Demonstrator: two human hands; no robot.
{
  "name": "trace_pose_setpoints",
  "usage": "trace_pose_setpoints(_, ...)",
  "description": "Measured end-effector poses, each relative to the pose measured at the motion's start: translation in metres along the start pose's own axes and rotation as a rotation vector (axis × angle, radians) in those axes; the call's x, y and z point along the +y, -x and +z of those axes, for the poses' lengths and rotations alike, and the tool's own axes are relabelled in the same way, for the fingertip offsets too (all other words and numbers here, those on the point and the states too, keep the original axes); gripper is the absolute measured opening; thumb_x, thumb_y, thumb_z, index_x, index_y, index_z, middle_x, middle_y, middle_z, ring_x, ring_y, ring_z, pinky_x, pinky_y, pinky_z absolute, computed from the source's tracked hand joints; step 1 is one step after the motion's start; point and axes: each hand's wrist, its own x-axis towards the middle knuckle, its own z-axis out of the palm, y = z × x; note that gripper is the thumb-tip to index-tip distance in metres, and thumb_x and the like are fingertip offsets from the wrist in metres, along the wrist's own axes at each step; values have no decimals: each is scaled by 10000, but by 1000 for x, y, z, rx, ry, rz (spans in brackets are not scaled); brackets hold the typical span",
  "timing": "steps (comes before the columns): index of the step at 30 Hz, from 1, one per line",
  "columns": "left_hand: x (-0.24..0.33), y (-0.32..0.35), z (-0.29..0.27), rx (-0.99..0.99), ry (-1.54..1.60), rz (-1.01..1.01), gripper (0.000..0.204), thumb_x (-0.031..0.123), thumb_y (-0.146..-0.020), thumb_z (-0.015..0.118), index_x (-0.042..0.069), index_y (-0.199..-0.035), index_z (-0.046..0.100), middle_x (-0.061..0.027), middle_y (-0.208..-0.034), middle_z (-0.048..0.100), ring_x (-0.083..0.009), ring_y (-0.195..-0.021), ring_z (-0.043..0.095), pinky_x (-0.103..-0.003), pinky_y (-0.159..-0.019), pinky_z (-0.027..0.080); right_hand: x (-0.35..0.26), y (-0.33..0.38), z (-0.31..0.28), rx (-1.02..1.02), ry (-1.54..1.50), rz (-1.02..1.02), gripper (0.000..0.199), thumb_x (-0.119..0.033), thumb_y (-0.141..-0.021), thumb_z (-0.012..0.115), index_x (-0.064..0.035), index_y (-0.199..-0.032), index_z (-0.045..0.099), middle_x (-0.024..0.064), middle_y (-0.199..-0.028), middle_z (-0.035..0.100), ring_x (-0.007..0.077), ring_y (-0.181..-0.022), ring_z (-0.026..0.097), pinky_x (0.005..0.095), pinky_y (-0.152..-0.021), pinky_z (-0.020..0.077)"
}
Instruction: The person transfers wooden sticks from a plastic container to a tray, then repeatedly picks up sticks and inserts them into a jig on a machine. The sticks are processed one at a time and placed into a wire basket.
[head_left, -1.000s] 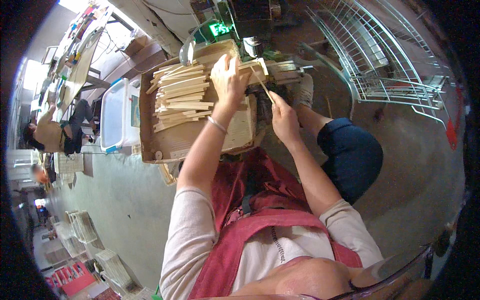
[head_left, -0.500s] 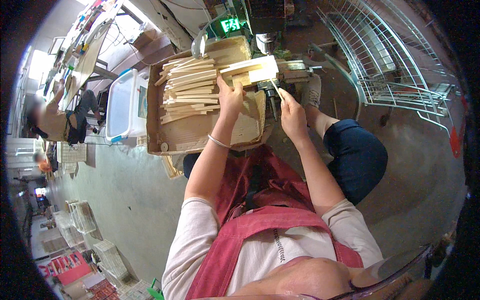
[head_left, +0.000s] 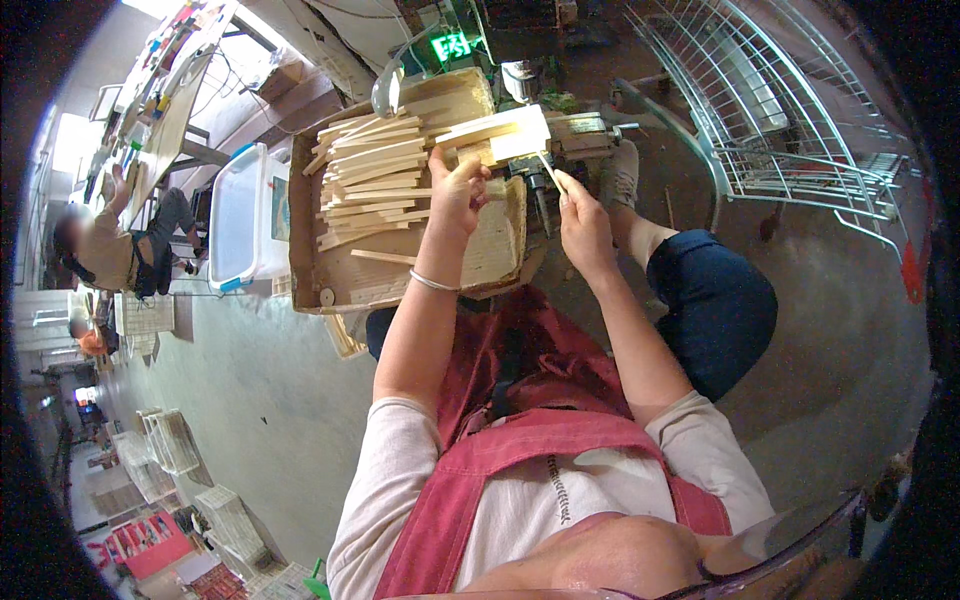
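Observation:
My left hand (head_left: 455, 192) grips the near end of a pale wooden block (head_left: 500, 135) and holds it above the cardboard tray (head_left: 335, 275), just in front of a small machine (head_left: 560, 130). My right hand (head_left: 582, 215) pinches a thin wooden stick (head_left: 548, 170) whose far tip points at the block's right end. A heap of flat wooden slats (head_left: 370, 175) lies in the tray to the left of my left hand. A woven mat-like piece (head_left: 495, 250) lies in the tray under my left wrist.
A clear plastic bin (head_left: 240, 220) stands left of the tray. A wire rack (head_left: 780, 120) fills the upper right. A green lit display (head_left: 452, 45) glows behind the tray. Another person (head_left: 100, 250) sits at a long table far left. My knee (head_left: 715, 300) sits right.
My left hand has left the slat heap and now holds the pale block up toward the machine. My right hand with the stick has moved up beside it.

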Motion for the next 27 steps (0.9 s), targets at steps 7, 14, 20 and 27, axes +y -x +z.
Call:
trace_pose_setpoints(7, 6, 15, 9, 15, -155, 66, 873, 148, -991, 600, 141, -1584, -41, -99, -835, 658, -77, -530, 471, -255, -459, 369, -2, 1, -3, -16, 13, 52, 334, -117, -1028, 496, -47, -1343, 581, 211, -1248, 660, 389, -1124, 648, 433, -930, 530)
trace_pose_setpoints(14, 16, -16, 45, 247, -1436, 1178, 379, 248, -768, 804, 92, -1086, 671, -123, -1105, 620, -315, -1077, 577, -452, -898, 445, 2, -1, -3, -29, 22, 43, 328, -119, -1028, 498, -38, -1333, 588, 210, -1261, 656, 388, -1143, 642, 430, -952, 522)
trace_pose_setpoints(20, 30, -61, 51, 45, -1860, 940, 348, 391, -764, 805, 96, -905, 687, -100, -970, 634, -291, -983, 592, -429, -825, 454, -4, -2, -6, -54, -57, 93, 336, -110, -1033, 488, -7, -1339, 579, 219, -1278, 649, 376, -1169, 637, 411, -979, 509)
trace_pose_setpoints(27, 39, -76, 48, -51, -1793, 868, 456, 521, -715, 806, 113, -888, 699, -119, -966, 648, -300, -971, 612, -445, -789, 467, 2, -2, -3, -67, -112, 110, 341, -106, -1035, 484, 6, -1344, 574, 226, -1278, 648, 357, -1172, 642, 396, -982, 503)
